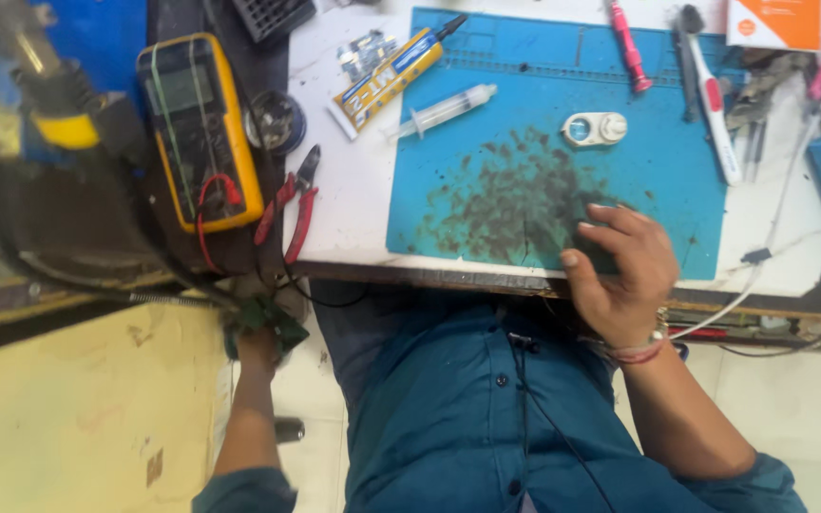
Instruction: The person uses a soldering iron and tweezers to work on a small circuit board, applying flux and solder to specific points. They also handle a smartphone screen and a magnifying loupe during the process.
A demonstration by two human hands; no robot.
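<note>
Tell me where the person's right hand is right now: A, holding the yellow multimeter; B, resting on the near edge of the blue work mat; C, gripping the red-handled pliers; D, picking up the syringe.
B: the right hand lies with fingers curled on the stained near edge of the blue work mat, well away from the multimeter, pliers and syringe.

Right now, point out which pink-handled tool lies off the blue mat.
The pink-handled pliers, lying on the white table edge beside the yellow multimeter. The pink screwdriver rests on the blue mat.
</note>
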